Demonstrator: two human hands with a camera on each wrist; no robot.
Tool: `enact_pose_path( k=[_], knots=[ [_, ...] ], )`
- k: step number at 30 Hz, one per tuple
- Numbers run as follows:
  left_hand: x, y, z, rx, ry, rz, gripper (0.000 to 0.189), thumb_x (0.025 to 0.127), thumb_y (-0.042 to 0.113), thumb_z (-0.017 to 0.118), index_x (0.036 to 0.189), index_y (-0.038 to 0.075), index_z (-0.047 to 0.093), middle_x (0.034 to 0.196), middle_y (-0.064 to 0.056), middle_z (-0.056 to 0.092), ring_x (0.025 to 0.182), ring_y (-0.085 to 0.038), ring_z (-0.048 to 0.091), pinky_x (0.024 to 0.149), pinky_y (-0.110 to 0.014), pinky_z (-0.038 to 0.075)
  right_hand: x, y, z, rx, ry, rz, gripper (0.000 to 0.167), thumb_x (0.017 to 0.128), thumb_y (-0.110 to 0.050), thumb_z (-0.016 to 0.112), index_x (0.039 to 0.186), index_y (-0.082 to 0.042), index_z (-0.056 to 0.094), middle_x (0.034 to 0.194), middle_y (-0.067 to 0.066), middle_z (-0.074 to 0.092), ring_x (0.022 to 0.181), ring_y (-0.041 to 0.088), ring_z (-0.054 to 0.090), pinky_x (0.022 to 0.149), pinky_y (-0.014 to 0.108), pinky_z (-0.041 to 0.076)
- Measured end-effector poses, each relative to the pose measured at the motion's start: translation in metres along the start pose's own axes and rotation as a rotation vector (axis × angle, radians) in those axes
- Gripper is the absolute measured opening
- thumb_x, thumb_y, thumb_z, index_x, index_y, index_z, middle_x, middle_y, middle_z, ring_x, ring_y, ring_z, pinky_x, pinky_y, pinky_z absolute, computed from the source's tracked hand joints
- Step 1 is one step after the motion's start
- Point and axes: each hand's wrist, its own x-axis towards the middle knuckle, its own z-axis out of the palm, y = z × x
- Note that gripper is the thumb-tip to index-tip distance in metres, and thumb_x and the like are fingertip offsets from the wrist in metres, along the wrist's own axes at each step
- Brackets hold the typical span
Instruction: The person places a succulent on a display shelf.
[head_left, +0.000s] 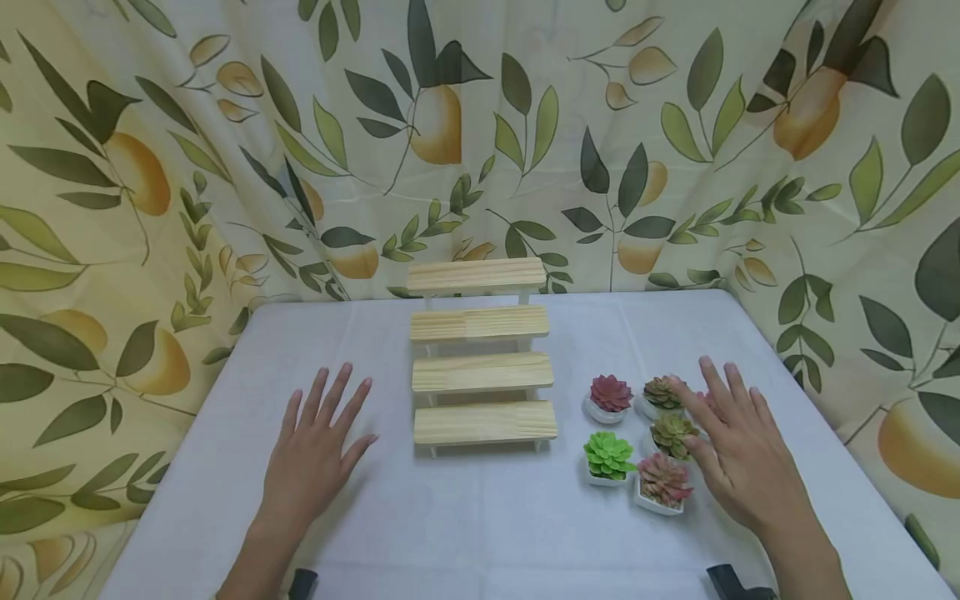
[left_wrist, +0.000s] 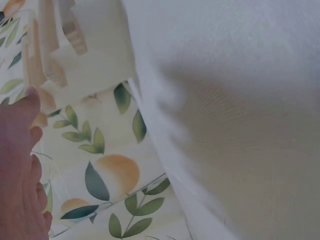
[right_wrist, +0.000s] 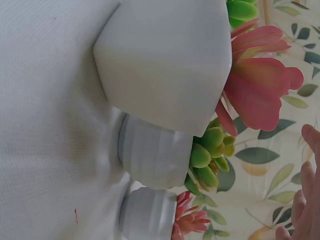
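My left hand [head_left: 315,454] hovers over the white tablecloth left of a four-tier wooden display stand [head_left: 483,372], its fingers spread and holding nothing. On the other side, my right hand [head_left: 742,454] reaches with extended fingers over the right edge of a group of small potted artificial succulents. They include a dark red one [head_left: 611,393], a bright green one [head_left: 609,455], a pink-green one [head_left: 664,482] and an olive one [head_left: 673,433]. A brownish one [head_left: 662,392] stands behind, and a pink one is mostly hidden by the right hand. White pots [right_wrist: 165,65] loom large in the right wrist view.
The white-covered table [head_left: 480,533] ends at the back against a curtain [head_left: 525,167] printed with leaves and fruit. The stand is near the back centre, its tiers rising away from me. Dark wrist-camera parts [head_left: 303,583] show at the bottom edge.
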Motion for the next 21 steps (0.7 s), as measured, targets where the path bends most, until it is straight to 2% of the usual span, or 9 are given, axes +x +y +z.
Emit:
enact_pose_path(
  k=[6, 10, 12, 16, 18, 21],
  knots=[
    [-0.003, -0.003, -0.002, -0.002, -0.009, -0.011, 0.075, 0.108, 0.065, 0.016, 0.163, 0.017, 0.033, 0.172, -0.008, 0.013, 0.156, -0.034, 0.01, 0.124, -0.054, 0.004, -0.001, -0.003, 0.0, 0.013, 0.004, -0.007, 0.064, 0.107, -0.036, 0.05, 0.166, -0.032, 0.025, 0.173, 0.004, 0.006, 0.156, 0.035, 0.004, 0.124, 0.05, -0.004],
    [-0.004, -0.003, -0.003, -0.038, -0.021, -0.026, 0.074, 0.108, 0.065, 0.019, 0.163, 0.017, 0.033, 0.172, -0.009, 0.013, 0.156, -0.034, 0.009, 0.123, -0.056, 0.008, -0.002, -0.006, 0.001, 0.032, 0.028, -0.008, 0.064, 0.106, -0.037, 0.052, 0.165, -0.03, 0.029, 0.173, 0.005, 0.009, 0.156, 0.034, 0.005, 0.124, 0.05, -0.002],
    [-0.004, 0.0, -0.002, -0.131, -0.059, -0.042, 0.069, 0.109, 0.061, 0.028, 0.165, 0.019, 0.029, 0.172, -0.01, 0.011, 0.156, -0.035, 0.006, 0.122, -0.06, 0.011, -0.003, -0.008, 0.001, 0.056, 0.043, -0.02, 0.063, 0.105, -0.038, 0.053, 0.164, -0.028, 0.032, 0.172, 0.007, 0.012, 0.156, 0.033, 0.007, 0.124, 0.049, -0.001],
    [-0.003, 0.011, 0.002, -0.444, -0.162, -0.112, 0.067, 0.11, 0.046, 0.048, 0.167, 0.028, 0.018, 0.173, -0.005, 0.004, 0.156, -0.032, 0.001, 0.117, -0.068, 0.016, -0.006, -0.013, 0.003, 0.081, 0.054, -0.035, 0.065, 0.103, -0.037, 0.056, 0.163, -0.024, 0.034, 0.172, 0.009, 0.015, 0.156, 0.033, 0.009, 0.125, 0.046, 0.001],
    [-0.001, 0.018, 0.004, -0.588, -0.193, -0.148, 0.07, 0.11, 0.039, 0.052, 0.167, 0.03, 0.014, 0.173, -0.002, 0.0, 0.156, -0.03, -0.001, 0.115, -0.072, 0.016, -0.008, -0.015, 0.005, 0.086, 0.051, -0.033, 0.066, 0.103, -0.036, 0.059, 0.163, -0.024, 0.034, 0.171, 0.009, 0.016, 0.156, 0.034, 0.01, 0.125, 0.044, 0.002],
    [0.002, 0.026, 0.008, -0.702, -0.205, -0.171, 0.07, 0.11, 0.034, 0.052, 0.168, 0.03, 0.011, 0.173, 0.001, -0.004, 0.156, -0.032, -0.002, 0.113, -0.076, 0.015, -0.012, -0.018, 0.01, 0.087, 0.046, -0.033, 0.067, 0.102, -0.035, 0.061, 0.163, -0.024, 0.035, 0.171, 0.011, 0.018, 0.156, 0.034, 0.01, 0.125, 0.042, 0.002]
  ],
)
